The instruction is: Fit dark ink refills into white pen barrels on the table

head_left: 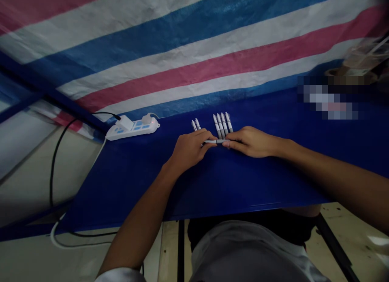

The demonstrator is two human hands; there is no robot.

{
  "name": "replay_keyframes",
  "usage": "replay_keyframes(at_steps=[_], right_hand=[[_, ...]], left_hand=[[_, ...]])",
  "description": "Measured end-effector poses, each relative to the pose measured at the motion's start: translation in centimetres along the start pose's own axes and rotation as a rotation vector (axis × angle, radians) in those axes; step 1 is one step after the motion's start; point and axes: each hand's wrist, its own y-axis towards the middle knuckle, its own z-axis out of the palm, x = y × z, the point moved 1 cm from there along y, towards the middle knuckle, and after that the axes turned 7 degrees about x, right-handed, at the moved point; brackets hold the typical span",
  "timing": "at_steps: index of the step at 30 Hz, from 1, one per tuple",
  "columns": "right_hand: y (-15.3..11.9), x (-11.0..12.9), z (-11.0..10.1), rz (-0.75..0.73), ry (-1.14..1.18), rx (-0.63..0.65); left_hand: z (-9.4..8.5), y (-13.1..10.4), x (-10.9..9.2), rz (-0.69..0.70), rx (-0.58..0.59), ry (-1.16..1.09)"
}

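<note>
A white and grey pen (216, 141) lies sideways between my two hands, just above the blue table. My left hand (192, 147) pinches its left end with thumb and fingers. On its right end the fingertips of my right hand (251, 142) are closed. Several similar pens (223, 124) lie side by side right behind the held one, their lower ends close to my right fingers. Two more pens (196, 124) show beyond my left hand, which hides their lower parts.
A white power strip (133, 128) with plugs and cables sits at the left end of the blue table (237, 180). Striped sheeting (194, 59) hangs behind it. A clear plastic container (364, 57) stands at the far right, near a blurred-out patch.
</note>
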Motion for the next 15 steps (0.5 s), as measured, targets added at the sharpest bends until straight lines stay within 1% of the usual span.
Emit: replay_keyframes(at_steps=[4, 7, 9, 12, 14, 15], right_hand=[[0.0, 0.2, -0.1, 0.013, 0.068, 0.020], [0.0, 0.1, -0.2, 0.018, 0.097, 0.019], [0.0, -0.2, -0.3, 0.028, 0.088, -0.019], [0.0, -0.5, -0.4, 0.046, 0.058, -0.117], [0.0, -0.5, -0.3, 0.043, 0.054, -0.162], [-0.1, -0.4, -0.2, 0.038, 0.060, -0.166]], left_hand=[[-0.2, -0.1, -0.3, 0.022, -0.038, 0.026], [-0.5, 0.0, -0.3, -0.022, -0.048, -0.072], [-0.8, 0.2, 0.1, -0.115, -0.061, -0.244], [-0.8, 0.6, 1.2, -0.311, -0.100, -0.593], [-0.4, 0.8, 1.7, -0.398, -0.202, -0.801], [-0.2, 1.0, 1.9, -0.416, -0.259, -0.893]])
